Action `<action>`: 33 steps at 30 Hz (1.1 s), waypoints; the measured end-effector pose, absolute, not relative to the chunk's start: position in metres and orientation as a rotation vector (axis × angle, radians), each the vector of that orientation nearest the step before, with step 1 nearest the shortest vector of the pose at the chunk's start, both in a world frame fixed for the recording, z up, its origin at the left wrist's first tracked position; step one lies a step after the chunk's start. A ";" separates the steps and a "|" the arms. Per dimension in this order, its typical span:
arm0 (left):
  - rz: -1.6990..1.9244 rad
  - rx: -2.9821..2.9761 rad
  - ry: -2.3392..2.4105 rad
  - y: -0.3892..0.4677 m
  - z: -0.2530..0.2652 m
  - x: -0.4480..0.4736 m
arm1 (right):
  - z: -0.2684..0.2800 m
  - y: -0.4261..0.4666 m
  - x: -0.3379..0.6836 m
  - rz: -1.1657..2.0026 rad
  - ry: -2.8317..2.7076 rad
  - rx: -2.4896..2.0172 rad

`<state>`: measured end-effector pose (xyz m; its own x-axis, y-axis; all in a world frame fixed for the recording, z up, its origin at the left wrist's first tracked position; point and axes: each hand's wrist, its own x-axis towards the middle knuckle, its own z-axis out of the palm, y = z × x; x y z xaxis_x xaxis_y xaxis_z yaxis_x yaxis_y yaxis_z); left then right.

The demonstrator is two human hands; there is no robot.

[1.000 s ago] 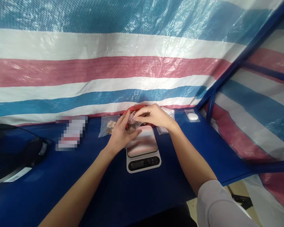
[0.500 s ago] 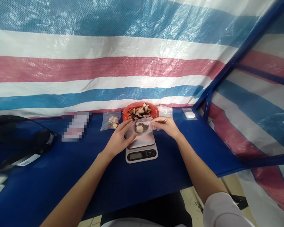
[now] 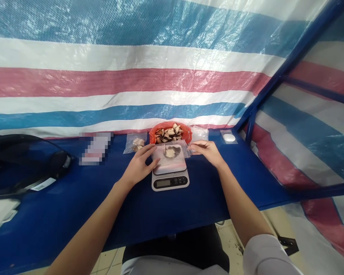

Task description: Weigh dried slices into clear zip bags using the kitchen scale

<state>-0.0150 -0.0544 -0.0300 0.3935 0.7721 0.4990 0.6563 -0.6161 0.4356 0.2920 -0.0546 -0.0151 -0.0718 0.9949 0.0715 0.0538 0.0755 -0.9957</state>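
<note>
A clear zip bag with a few pale, dark-edged dried slices lies over the plate of a white kitchen scale. My left hand is at the bag's left side, thumb and fingers apart, the fingertips near or touching its edge. At the upper right corner of the bag, my right hand has thumb and forefinger pinched on the plastic. Just behind the scale, an orange-red bag or basket is heaped with similar slices. The scale's display looks blank.
Another filled zip bag lies left of the heap, and clear plastic bags lie to its right. A white round object sits farther right on the blue table. Black straps and a white device occupy the left.
The bag has settled flatter over the scale plate. My left hand has drawn slightly left, its fingers wider apart, and my right hand has shifted a little right. The view has moved slightly.
</note>
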 end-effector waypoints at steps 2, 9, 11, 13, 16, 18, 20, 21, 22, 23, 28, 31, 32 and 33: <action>1.079 2.476 1.323 -0.059 -0.031 -0.022 | -0.016 -0.058 0.301 1.031 -1.405 -1.217; 1.061 2.576 1.460 -0.071 -0.045 -0.046 | -0.027 -0.076 0.316 0.323 -1.952 -1.443; 0.991 2.617 1.494 -0.072 -0.049 -0.050 | -0.033 -0.080 0.315 0.188 -2.096 -1.518; 0.895 2.651 1.521 -0.073 -0.054 -0.052 | -0.040 -0.082 0.312 0.106 -2.220 -1.577; 0.733 2.678 1.566 -0.075 -0.058 -0.052 | -0.050 -0.083 0.310 0.071 -2.342 -1.658; 0.629 2.674 1.611 -0.076 -0.059 -0.051 | -0.054 -0.083 0.310 0.097 -2.372 -1.703; 0.537 2.663 1.663 -0.078 -0.059 -0.050 | -0.057 -0.083 0.310 0.117 -2.387 -1.724; 0.498 2.659 1.685 -0.078 -0.058 -0.050 | -0.058 -0.083 0.310 0.119 -2.393 -1.731; 0.464 2.655 1.703 -0.079 -0.058 -0.049 | -0.058 -0.083 0.310 0.116 -2.396 -1.735; 0.436 2.653 1.715 -0.079 -0.057 -0.049 | -0.058 -0.083 0.310 0.112 -2.397 -1.739; 0.364 2.651 1.739 -0.080 -0.054 -0.047 | -0.056 -0.083 0.309 0.120 -2.395 -1.743; 0.332 2.645 1.751 -0.081 -0.051 -0.045 | -0.055 -0.084 0.309 0.126 -2.391 -1.746; 0.325 2.643 1.752 -0.081 -0.050 -0.045 | -0.055 -0.084 0.309 0.127 -2.389 -1.745; 0.321 2.642 1.753 -0.081 -0.050 -0.045 | -0.055 -0.084 0.309 0.127 -2.387 -1.744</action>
<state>-0.0449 -0.0810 -0.0500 0.3750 0.9070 0.1919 0.9160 -0.3943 0.0736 0.3089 -0.0837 -0.0552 -0.2945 0.9508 0.0960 0.9352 0.3074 -0.1756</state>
